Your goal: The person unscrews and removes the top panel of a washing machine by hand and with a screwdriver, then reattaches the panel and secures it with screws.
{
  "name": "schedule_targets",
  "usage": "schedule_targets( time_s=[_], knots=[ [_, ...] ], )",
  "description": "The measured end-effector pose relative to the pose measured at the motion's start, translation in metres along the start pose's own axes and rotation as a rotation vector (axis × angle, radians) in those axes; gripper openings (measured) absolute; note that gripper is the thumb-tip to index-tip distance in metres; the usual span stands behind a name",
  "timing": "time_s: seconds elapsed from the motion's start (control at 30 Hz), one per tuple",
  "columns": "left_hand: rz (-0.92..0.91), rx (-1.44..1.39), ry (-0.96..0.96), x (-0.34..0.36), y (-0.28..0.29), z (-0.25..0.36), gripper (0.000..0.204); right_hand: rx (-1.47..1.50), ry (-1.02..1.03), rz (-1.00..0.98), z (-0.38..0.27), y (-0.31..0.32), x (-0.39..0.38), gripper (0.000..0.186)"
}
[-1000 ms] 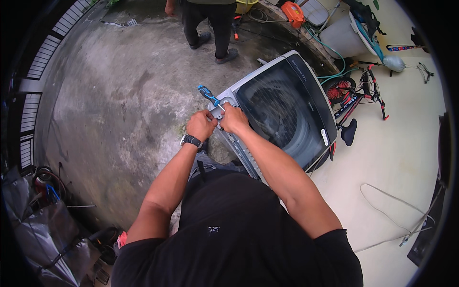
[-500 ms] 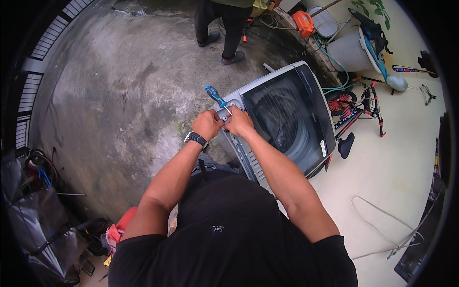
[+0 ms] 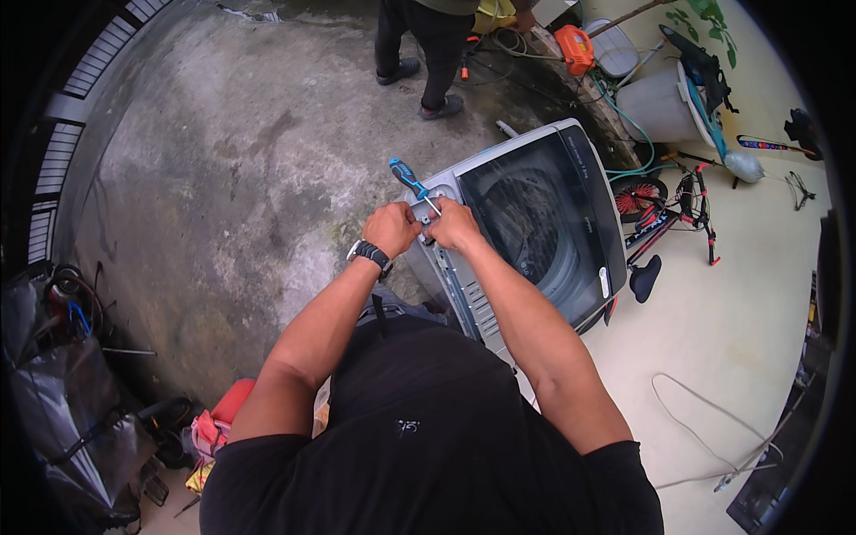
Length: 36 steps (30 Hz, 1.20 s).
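A top-loading washing machine with a dark glass lid stands in front of me, turned at an angle. Both hands are at its near-left corner, where a narrow strip of the grey top lies exposed. My right hand is closed around the shaft of a screwdriver, whose blue-and-black handle sticks out toward the far left. Its fingertips also reach down into the corner recess. Close beside it, my left hand, with a watch on the wrist, has its fingers bent at the corner's edge; what they pinch is hidden.
Beyond the machine a person stands on the concrete floor. To the right are a small bicycle, a grey bin, an orange machine and a green hose. A cable lies at lower right.
The whole view has shifted slightly, so the washing machine appears a little farther right and lower. Both hands stay at the same corner, the screwdriver still in the right.
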<state>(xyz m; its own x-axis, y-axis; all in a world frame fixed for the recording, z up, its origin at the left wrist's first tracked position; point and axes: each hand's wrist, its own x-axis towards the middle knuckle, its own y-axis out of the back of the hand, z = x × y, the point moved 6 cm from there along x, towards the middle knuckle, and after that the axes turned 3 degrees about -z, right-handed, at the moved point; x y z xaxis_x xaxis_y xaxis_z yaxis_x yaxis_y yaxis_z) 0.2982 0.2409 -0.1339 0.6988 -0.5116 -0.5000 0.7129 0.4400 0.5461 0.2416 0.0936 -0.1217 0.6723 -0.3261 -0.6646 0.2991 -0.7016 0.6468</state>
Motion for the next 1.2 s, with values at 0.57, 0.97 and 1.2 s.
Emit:
schedule_targets(
  time_s=[0.57, 0.97, 1.2],
  knots=[
    [0.024, -0.018, -0.062, 0.003, -0.001, -0.002, 0.024, 0.144, 0.029, -0.011, 0.011, -0.002, 0.004, 0.032],
    [0.059, 0.005, -0.082, 0.0, -0.007, -0.002, 0.022, -0.2, 0.106, 0.102, 0.004, 0.01, 0.001, 0.022],
    [0.13, 0.01, -0.114, -0.001, -0.009, -0.005, 0.024, -0.173, 0.229, 0.189, 0.007, 0.016, -0.001, 0.02]
  ],
)
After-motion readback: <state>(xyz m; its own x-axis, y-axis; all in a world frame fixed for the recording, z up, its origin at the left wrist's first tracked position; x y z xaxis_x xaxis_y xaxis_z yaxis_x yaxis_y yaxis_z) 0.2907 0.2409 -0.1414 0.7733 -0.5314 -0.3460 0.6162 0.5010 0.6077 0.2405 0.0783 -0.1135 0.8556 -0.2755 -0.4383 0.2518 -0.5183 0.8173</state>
